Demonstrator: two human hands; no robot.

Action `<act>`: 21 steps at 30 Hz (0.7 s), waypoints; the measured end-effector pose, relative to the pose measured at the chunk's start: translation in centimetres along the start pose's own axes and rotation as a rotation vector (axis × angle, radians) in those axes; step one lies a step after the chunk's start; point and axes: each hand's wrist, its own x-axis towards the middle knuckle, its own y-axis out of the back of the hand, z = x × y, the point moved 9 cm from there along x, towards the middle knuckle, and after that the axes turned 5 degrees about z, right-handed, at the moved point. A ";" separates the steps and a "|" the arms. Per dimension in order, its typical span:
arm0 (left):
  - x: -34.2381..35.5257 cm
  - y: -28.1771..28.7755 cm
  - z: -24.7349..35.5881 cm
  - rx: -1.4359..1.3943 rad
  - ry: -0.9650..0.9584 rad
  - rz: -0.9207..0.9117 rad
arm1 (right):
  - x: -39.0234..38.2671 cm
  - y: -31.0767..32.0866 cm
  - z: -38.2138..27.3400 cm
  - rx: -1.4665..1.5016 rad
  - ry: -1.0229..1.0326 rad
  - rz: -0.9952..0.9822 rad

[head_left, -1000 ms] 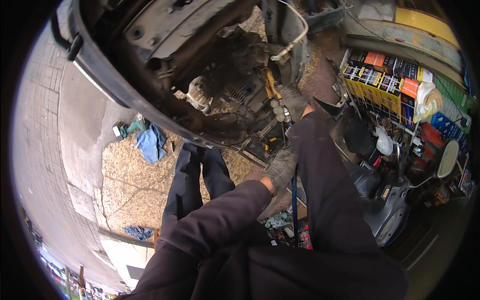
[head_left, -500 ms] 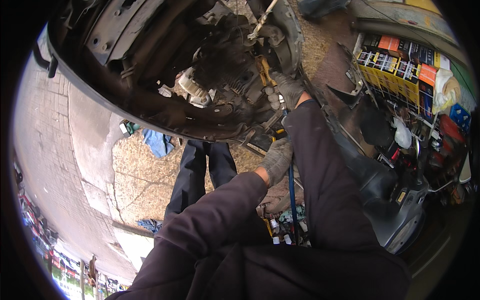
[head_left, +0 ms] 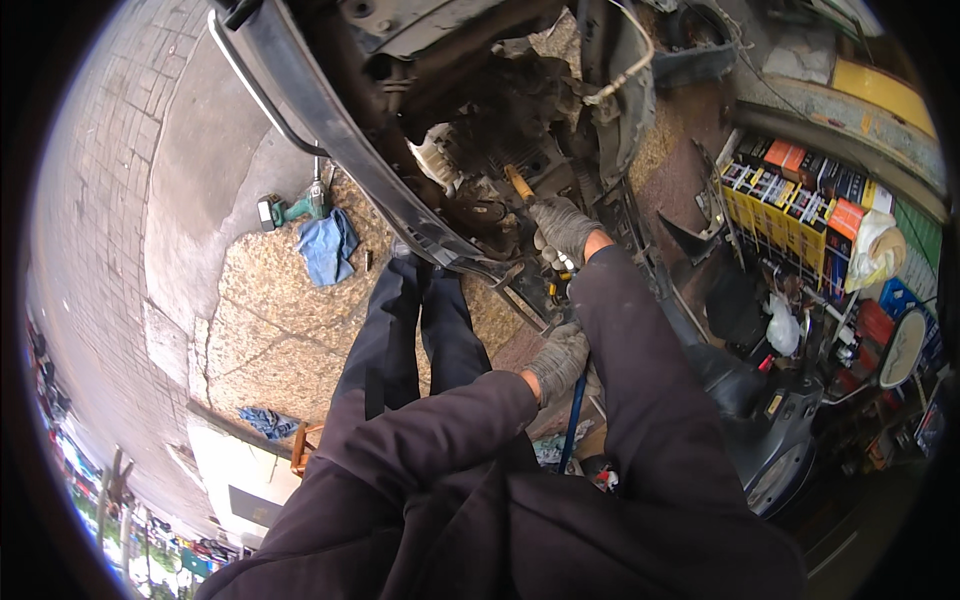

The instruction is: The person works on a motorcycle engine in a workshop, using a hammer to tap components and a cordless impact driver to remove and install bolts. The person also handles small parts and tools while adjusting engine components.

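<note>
My right hand (head_left: 566,228), in a grey work glove, is closed round a tool with a yellow-orange handle (head_left: 518,182); its kind is hidden by the fingers. It reaches inside the dirty dark underside of a vehicle body (head_left: 345,110), among exposed metal parts. Nearer to me, my gloved left hand (head_left: 560,362) is wrapped round a long blue bar (head_left: 573,425), which runs down below the fist. Small yellow pieces (head_left: 556,288) show between the two hands. A whitish ribbed part (head_left: 436,160) sits deeper in the body.
On the ground at left lie a green cordless power tool (head_left: 292,212) and a blue cloth (head_left: 327,246). A rack of yellow and orange boxes (head_left: 780,207) stands at right, with a white bag (head_left: 783,325) below. A dark scooter panel (head_left: 775,425) lies beside my right arm.
The view has turned, so the vehicle body sits higher and further right. Both hands appear slightly lower in view and keep their grips. The green power tool shows more fully.
</note>
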 end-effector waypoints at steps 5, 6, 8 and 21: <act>3.1 1.6 0.9 -0.198 -0.069 -0.028 | 3.5 -1.5 -1.7 -0.182 -0.099 -0.032; 3.5 2.0 0.5 -0.226 -0.052 -0.004 | 3.8 -1.5 -2.0 -0.217 -0.099 -0.014; 3.8 1.8 0.3 -0.218 -0.076 -0.021 | 3.8 -1.7 -2.1 -0.293 -0.098 -0.009; 1.5 0.9 1.1 -0.039 -0.006 -0.051 | 2.6 -1.4 -1.5 -0.340 -0.105 0.060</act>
